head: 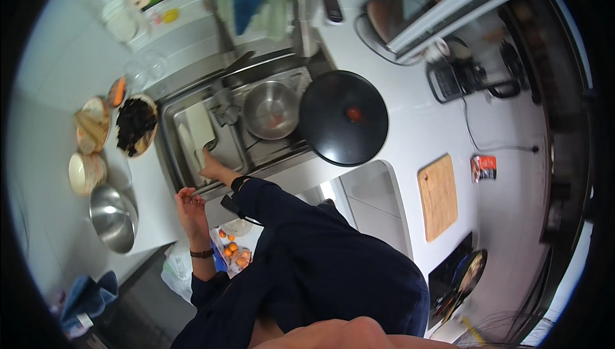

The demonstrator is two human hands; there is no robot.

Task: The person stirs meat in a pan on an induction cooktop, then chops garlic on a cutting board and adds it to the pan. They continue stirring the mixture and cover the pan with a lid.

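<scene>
My right hand reaches down into the left basin of the steel sink. Its fingers are at the lower end of a pale, flat rectangular piece and a dark part beside it; blur hides whether they grip it. Alongside lies a pale, long piece, partly hidden by that hand. My left hand is raised at the counter's front edge, palm up, fingers apart and slightly curled, holding nothing. A steel bowl with some reddish bits in it stands in the right basin.
A large black lid overlaps the sink's right end. To the left are a plate of dark food, a patterned bowl and a steel bowl. A wooden cutting board lies right. Oranges sit below.
</scene>
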